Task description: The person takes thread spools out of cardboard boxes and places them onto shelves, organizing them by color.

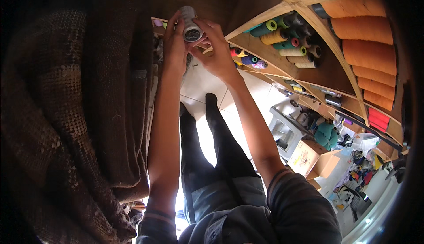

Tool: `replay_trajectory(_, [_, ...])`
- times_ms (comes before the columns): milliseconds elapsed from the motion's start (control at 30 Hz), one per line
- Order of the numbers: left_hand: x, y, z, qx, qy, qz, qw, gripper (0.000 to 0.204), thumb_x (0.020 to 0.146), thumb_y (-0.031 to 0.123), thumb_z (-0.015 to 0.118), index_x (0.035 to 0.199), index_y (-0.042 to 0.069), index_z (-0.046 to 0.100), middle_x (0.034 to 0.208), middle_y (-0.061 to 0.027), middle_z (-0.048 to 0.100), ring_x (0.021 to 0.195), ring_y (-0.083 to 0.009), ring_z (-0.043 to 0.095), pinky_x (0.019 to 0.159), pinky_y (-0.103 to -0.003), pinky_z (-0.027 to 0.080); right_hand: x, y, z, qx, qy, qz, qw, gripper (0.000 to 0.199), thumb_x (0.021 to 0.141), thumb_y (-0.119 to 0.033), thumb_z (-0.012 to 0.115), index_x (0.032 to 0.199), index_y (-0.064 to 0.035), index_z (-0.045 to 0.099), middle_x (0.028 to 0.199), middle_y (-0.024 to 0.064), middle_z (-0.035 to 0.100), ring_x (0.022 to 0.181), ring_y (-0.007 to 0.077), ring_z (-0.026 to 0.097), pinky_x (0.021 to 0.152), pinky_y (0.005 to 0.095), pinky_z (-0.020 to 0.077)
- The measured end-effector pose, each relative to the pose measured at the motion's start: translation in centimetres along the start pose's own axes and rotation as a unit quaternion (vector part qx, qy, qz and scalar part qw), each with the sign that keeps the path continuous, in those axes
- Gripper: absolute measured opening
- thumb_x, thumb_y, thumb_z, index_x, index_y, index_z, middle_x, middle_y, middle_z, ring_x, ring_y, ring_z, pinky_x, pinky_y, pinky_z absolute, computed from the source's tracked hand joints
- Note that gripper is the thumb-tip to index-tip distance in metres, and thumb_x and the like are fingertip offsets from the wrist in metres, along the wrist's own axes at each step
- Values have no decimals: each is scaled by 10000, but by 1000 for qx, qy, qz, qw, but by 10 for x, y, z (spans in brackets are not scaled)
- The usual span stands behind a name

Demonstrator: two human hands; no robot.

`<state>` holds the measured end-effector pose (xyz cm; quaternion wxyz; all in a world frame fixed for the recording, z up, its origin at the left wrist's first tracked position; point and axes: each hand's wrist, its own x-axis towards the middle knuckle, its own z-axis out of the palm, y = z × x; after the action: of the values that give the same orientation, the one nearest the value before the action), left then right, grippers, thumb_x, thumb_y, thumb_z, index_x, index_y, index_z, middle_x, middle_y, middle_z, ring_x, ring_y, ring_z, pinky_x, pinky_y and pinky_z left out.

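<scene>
Between my two hands, out in front of me at the top of the head view, is a pale grey-white thread spool (189, 18). Its dark round end tilts toward me. My left hand (175, 39) wraps its left side, fingers along the body. On the other side, my right hand (213, 43) has its fingers closed around the spool near the lower end. The undersides of some fingers are hidden behind the spool.
Brown woven cloth (112, 89) hangs close on my left. To the right, wooden shelves (304, 19) hold many-coloured thread spools (291, 41) and orange spools (371, 54). A grey plastic stool (285, 131), a cardboard box (304, 158) and scattered scraps (353, 184) lie lower right.
</scene>
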<state>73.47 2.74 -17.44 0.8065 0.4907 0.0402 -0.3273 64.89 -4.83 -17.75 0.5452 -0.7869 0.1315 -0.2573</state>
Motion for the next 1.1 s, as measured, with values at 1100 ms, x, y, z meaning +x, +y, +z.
replay_trajectory(1100, [-98,-30,-18,74,9,-88,993,354,950,321,398,1166,71,526,1085,-114,621,941,-197,600,819,-322,426,178,57,9,-217,391,33,894,469,772,-92,610,1199,3,440,1168,246,478,1066,403,485,908,444,402])
